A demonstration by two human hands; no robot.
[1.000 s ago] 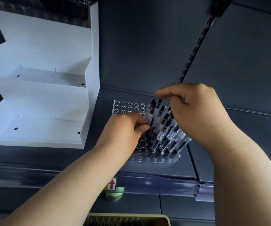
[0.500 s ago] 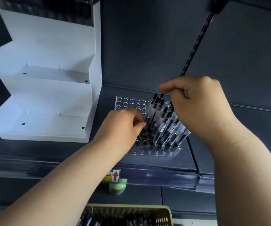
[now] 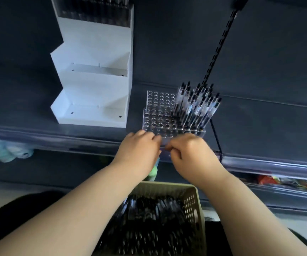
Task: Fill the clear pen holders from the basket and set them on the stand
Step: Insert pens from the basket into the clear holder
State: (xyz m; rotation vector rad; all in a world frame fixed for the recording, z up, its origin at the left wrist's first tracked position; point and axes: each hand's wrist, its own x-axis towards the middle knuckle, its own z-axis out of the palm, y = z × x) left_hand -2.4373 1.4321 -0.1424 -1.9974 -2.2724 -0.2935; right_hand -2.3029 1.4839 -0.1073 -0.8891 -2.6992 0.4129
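**Clear holder part-filled on the shelf, both hands curled at its front edge**

White and stepped, the stand [image 3: 93, 93] sits at the left of the dark shelf [image 3: 259, 126]. Its two lower steps are bare, and the top step carries a second holder [image 3: 93, 12] of dark pens, cut off by the frame edge. Just right of the stand's base, the left hand [image 3: 139, 150] hovers at the shelf front with its fingers curled. The clear pen holder [image 3: 158, 115] stands on the shelf just beyond the knuckles, near the stand but apart from it, its left rows of holes open. Below, between the forearms, the basket [image 3: 195, 198] holds a heap of black pens [image 3: 149, 218], blurred. The right hand [image 3: 191, 154] is curled too, its fingertips nearly meeting the left's. Blur hides whether either hand pinches anything. Upright pens [image 3: 197, 106] fill the holder's right rows, leaning slightly right. A black slotted rail [image 3: 218, 50] rises behind them.
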